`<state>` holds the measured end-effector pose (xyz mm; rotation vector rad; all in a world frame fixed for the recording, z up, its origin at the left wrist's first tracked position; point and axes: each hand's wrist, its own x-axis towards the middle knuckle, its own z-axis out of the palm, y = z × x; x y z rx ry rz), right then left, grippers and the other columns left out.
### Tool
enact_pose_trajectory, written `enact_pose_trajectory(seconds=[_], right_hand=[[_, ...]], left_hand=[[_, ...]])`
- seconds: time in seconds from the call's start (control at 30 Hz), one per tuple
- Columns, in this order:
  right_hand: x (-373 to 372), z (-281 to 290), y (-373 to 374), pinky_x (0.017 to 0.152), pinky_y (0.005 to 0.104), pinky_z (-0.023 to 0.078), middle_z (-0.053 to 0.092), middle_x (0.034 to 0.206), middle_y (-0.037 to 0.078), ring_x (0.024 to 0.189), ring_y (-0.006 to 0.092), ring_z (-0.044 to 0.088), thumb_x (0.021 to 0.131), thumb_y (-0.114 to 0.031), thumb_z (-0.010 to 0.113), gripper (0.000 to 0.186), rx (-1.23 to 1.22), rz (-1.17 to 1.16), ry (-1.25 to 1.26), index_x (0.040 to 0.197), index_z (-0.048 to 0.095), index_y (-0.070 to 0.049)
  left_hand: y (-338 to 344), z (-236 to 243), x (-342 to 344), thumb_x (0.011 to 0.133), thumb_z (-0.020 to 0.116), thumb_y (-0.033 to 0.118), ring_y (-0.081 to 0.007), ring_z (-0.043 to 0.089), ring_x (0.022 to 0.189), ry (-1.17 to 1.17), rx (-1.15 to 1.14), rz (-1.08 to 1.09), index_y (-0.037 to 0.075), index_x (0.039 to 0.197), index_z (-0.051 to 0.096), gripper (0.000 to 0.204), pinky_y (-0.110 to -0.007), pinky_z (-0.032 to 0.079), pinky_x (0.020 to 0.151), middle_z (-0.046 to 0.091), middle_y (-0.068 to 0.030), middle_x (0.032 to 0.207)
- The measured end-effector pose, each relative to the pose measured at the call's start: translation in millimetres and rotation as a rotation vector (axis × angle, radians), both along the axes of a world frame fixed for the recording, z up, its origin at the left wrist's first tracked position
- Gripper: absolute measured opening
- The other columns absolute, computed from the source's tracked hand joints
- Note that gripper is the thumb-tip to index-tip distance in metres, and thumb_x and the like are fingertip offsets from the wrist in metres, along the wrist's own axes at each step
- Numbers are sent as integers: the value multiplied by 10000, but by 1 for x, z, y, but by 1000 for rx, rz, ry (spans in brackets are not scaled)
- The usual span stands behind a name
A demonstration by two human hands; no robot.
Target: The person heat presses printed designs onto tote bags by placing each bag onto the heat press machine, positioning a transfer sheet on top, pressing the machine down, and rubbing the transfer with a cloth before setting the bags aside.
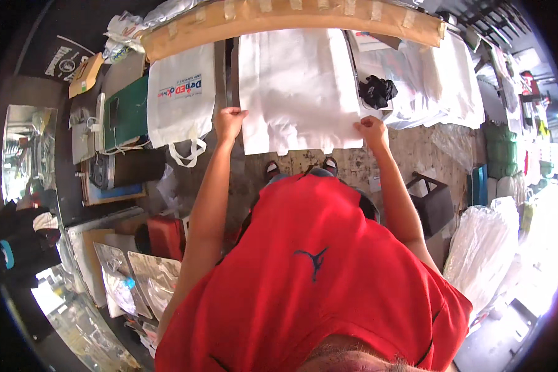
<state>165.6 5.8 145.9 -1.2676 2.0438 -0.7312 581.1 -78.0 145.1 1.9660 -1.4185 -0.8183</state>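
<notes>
A white sheet-like bag [297, 84] lies flat in front of me, beneath a long brown-covered bar [291, 18]. My left hand [229, 123] pinches its left edge near the lower corner, while my right hand [373, 133] grips the right edge at the near corner. To the left lies a printed white bag [178, 115] with looped handles. A crumpled black cloth [378, 92] sits just right of the middle bag, beside a stack of white bags [443, 93].
A green board [125, 115] and assorted panels crowd the left. A dark box [428, 201] stands on the wooden floor [353, 162] at right, near clear-wrapped bundles [483, 248]. Mirrors and framed sheets [149, 279] line the lower left.
</notes>
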Motion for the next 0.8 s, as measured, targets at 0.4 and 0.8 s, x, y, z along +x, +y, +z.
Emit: enact_pose_trajectory(seconds=[0.4,0.8], right_hand=[[0,-15,-20,695,316,530,721,798,105,728,192,688,717,-303,801,328,49,-34,-1,885,729,-30],[-2,-22,-19,646,299,526,703,719,73,654,154,665,688,-280,815,296,-42,-26,2,831,727,-36]], left_hand=[[2,-23,11,722,826,283,-186,677,664,46,-141,44,34,817,751,277,-307,514,653,721,-88,740],[18,-22,10,736,808,274,-198,684,659,38,-154,43,30,840,759,270,-311,514,640,717,-101,723]])
